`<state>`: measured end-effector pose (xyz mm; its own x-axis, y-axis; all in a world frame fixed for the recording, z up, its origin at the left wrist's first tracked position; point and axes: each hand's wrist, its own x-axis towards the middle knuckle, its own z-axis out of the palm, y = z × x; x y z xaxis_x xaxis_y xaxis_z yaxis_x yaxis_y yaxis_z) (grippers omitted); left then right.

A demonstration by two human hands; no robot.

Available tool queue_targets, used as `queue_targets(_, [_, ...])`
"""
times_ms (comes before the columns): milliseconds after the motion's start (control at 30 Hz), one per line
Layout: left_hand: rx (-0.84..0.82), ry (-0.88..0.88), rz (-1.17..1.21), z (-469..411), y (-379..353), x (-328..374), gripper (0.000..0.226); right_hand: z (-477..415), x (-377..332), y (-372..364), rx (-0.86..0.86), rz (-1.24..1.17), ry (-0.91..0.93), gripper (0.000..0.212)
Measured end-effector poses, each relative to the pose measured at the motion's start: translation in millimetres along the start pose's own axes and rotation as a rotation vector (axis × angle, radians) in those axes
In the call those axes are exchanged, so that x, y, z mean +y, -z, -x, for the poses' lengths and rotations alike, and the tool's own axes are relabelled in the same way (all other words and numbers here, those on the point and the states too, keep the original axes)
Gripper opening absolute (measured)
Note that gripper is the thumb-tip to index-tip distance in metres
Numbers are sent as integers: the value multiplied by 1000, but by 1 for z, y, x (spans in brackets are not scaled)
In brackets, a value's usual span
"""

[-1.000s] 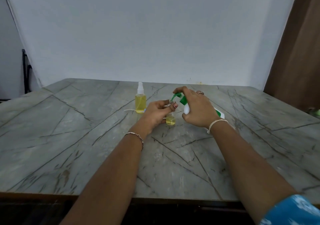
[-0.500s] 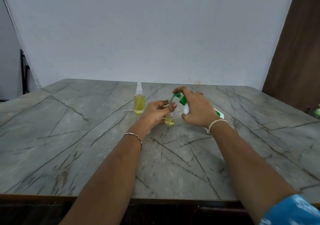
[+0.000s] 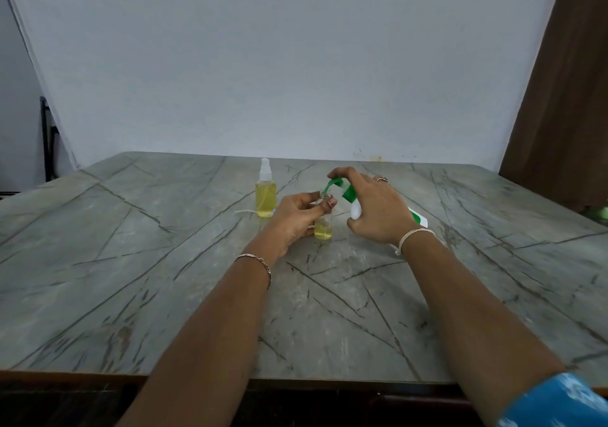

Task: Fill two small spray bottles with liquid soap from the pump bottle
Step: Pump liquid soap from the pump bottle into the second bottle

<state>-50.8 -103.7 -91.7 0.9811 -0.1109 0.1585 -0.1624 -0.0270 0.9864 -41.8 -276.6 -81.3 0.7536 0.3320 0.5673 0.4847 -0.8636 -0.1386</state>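
Observation:
A small clear spray bottle stands uncapped on the marble table, with yellow soap in its bottom part. My left hand pinches its neck. My right hand grips the white and green pump bottle, tilted toward the left, with a finger on the green pump head. The green spout sits right over the small bottle's mouth. Behind and to the left stands a second spray bottle, full of yellow soap and closed with a white sprayer cap.
A thin white tube lies on the table left of the full bottle. A white wall rises behind the table. A brown curtain hangs at the right. The table's front edge runs near my elbows.
Both hands hold the same pose over the small bottle. Only the camera has shifted slightly.

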Motion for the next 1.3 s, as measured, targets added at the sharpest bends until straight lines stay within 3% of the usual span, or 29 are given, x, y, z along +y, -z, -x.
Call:
queue_targets(200, [0, 6, 0, 0, 0, 0, 42, -4, -2, -1, 10, -34, -5, 73])
queue_targets(467, [16, -13, -29, -2, 0, -2, 50, 1, 1, 0, -4, 23, 18, 84])
queue_targets(800, [-4, -30, -13, 0, 0, -2, 47, -2, -2, -1, 18, -15, 19, 73])
queue_targets(1133, [6, -35, 2, 0, 1, -1, 36, 0, -1, 1, 5, 140, 69, 102])
queue_targets(1233, [10, -20, 20, 0, 1, -1, 28, 0, -1, 1, 0, 119, 58, 91])
queue_targets(1300, [7, -11, 14, -1, 0, -1, 35, 0, -1, 1, 2, 76, 36, 82])
